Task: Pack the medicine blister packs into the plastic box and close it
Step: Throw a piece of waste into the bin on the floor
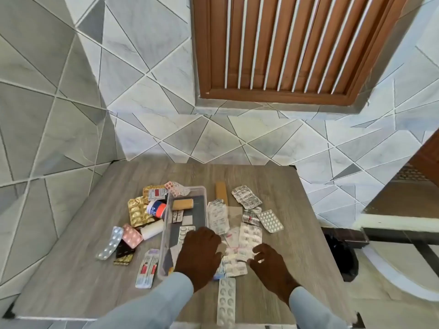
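Note:
A clear plastic box [203,191] stands open in the middle of the wooden table, with a tan pack [182,204] and a few blister packs inside. My left hand [198,255] reaches down into its near half, palm down; what its fingers touch is hidden. My right hand [270,264] hovers just right of the box with fingers loosely curled over a pile of white blister packs [240,248]. More packs lie loose: gold ones [137,211] at the left, a silver strip [110,243], and a long white strip [226,301] near the front edge.
A small orange-and-white bottle [155,208] and a white roll [152,229] lie left of the box. A tan strip [221,192] and silver packs [246,197] lie at the right rear. The tiled wall stands behind the table [71,281]. A dark bag [342,255] sits beyond the right edge.

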`<state>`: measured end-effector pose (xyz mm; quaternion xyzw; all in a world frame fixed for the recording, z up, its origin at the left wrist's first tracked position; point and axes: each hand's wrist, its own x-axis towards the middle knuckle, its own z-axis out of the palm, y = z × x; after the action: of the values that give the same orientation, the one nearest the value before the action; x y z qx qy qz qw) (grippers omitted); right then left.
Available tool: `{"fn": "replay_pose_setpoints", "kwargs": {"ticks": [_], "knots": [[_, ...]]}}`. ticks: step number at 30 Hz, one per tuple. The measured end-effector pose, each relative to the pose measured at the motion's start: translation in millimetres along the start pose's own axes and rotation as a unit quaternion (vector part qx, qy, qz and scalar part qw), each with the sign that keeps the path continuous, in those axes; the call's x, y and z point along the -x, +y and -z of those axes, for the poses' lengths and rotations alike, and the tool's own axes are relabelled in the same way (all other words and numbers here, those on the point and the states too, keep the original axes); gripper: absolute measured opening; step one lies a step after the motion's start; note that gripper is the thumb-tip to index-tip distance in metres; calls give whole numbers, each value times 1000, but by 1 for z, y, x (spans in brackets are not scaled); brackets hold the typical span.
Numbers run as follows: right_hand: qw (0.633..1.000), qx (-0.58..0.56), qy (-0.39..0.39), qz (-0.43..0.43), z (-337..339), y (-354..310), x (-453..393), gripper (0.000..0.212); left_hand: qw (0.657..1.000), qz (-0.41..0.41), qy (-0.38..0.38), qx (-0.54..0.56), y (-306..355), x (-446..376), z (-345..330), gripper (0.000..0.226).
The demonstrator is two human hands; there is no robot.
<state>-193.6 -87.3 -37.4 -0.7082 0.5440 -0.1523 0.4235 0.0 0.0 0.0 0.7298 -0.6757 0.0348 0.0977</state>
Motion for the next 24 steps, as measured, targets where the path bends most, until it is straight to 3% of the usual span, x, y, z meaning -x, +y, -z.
{"fn": "replay_pose_setpoints", "kwargs": {"ticks": [1, 5, 10, 13, 20, 24], "knots": [[1000, -16, -6, -7, -2, -1, -3, 23, 999, -27, 5, -18, -1, -11, -3, 28], [998, -13, -35, -50, -7, 1, -31, 30, 979, -98, -176, -28, 2, -59, -19, 27], [993, -36, -73, -80, -20, -7, -70, 41, 936, -169, -260, -168, 4, -91, -38, 27], [993, -38, -86, -65, -24, -10, -88, 39, 920, -163, -285, -214, 4, -96, -53, 31], [988, -16, -143, -49, -25, -7, -110, 36, 929, -131, -284, -199, -2, -94, -76, 33], [989, -38, -120, -79, -25, -1, -119, 30, 926, -131, -301, -188, 1, -100, -69, 31]]}}
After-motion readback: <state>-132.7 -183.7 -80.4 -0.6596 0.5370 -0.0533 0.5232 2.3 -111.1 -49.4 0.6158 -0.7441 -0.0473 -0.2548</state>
